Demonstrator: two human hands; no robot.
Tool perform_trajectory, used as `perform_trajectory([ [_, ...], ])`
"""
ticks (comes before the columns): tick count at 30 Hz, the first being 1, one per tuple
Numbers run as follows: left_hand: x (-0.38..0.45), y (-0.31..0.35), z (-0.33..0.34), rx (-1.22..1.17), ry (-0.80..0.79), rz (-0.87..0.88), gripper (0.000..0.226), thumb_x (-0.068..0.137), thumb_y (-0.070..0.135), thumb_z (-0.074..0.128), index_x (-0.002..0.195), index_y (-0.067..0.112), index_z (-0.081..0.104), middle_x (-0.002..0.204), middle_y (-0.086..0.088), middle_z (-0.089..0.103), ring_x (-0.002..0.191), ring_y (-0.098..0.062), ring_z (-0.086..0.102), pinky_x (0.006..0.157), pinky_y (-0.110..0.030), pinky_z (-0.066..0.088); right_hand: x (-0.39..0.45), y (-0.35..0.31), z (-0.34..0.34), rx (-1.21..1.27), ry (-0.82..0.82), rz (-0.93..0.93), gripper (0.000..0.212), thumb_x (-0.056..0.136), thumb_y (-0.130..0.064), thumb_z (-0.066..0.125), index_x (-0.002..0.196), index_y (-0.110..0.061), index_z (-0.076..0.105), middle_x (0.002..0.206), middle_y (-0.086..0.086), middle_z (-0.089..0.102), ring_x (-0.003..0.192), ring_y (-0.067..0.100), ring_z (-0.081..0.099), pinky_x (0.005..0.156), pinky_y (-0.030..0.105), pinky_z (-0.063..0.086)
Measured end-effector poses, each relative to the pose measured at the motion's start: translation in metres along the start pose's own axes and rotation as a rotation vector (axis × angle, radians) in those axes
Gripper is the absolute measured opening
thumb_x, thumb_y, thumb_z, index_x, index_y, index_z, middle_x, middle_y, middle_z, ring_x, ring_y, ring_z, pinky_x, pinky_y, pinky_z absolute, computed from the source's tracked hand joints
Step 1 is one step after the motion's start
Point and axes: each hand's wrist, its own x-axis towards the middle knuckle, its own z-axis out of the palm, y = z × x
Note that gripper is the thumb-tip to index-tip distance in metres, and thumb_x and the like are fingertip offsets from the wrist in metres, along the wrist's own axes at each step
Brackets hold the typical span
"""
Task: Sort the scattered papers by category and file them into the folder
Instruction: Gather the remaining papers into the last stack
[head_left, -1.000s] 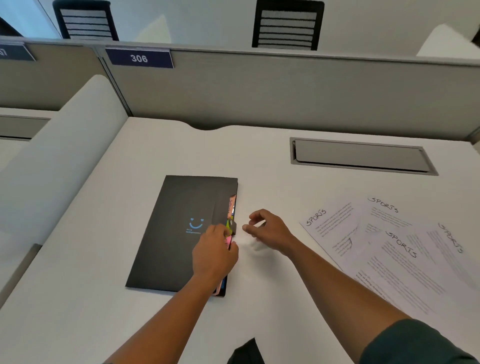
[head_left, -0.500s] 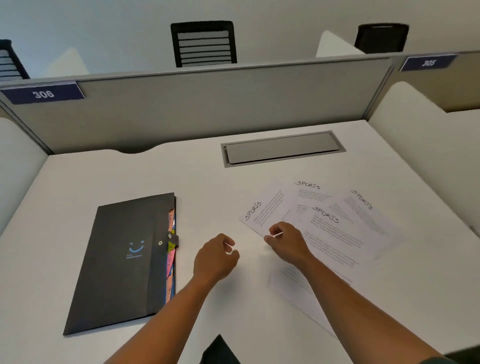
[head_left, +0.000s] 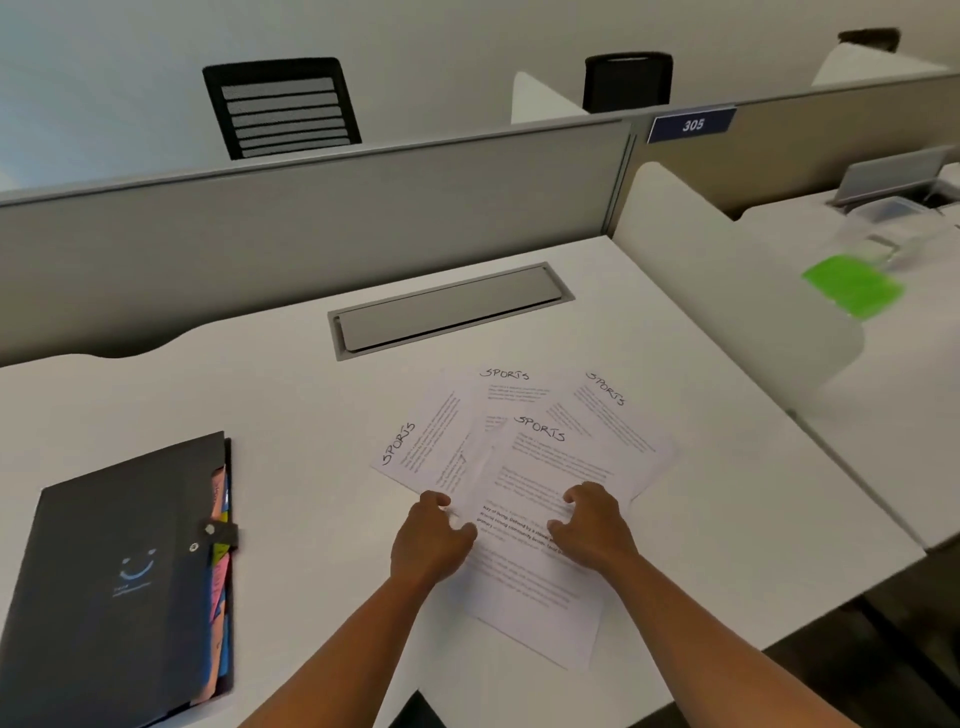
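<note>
Several white sheets headed "SPORTS" (head_left: 545, 467) lie fanned and overlapping on the white desk (head_left: 311, 415), right of centre. My left hand (head_left: 434, 540) is at the left edge of the top sheet, fingers curled, thumb on the sheet as if pinching its edge. With bent fingers, my right hand (head_left: 592, 525) rests on the same sheet, fingertips pressing down. The dark folder (head_left: 114, 582) with a smiley logo lies closed at the left, coloured tabs showing along its right edge, apart from both hands.
A grey cable hatch (head_left: 447, 312) is set into the desk behind the papers. Grey partitions (head_left: 311, 223) bound the desk at the back and a white divider (head_left: 727, 291) at the right. Beyond it, a green item (head_left: 852, 288) sits on the neighbouring desk.
My view swung right from the folder to the papers. My left hand left the folder's edge, and both hands moved onto the Sports sheets.
</note>
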Motion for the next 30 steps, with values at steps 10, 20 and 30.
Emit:
perform_trajectory([
  [10,0.003,0.020,0.010,0.026,-0.030,-0.031,0.039,0.087,0.053,0.064,0.113,0.027,0.052,0.117,0.005,0.065,0.092,-0.014,0.061,0.079,-0.028,0.051,0.015,0.010,-0.013,0.021,-0.034,-0.121,0.045,0.085,-0.037,0.064,0.125,-0.019,0.054,0.134,-0.004,0.052,0.114,0.017,0.055,0.091,0.026,0.042],
  [20,0.005,0.033,0.004,-0.403,-0.061,0.055,0.027,0.099,0.015,0.055,0.126,0.017,0.060,0.117,0.000,0.070,0.104,-0.020,0.068,0.090,-0.038,0.056,0.048,0.020,-0.036,0.421,0.181,0.127,0.080,0.076,-0.040,0.078,0.139,-0.012,0.038,0.132,0.009,0.050,0.123,0.028,0.049,0.097,0.043,0.049],
  [30,0.046,0.065,0.010,-0.463,0.119,-0.028,0.020,0.094,0.033,0.065,0.110,0.021,0.061,0.101,0.007,0.068,0.091,-0.009,0.066,0.065,-0.018,0.045,0.078,0.048,-0.059,0.920,0.004,0.206,0.012,0.087,-0.018,0.063,0.096,-0.027,0.063,0.097,-0.005,0.070,0.086,0.015,0.068,0.068,0.029,0.056],
])
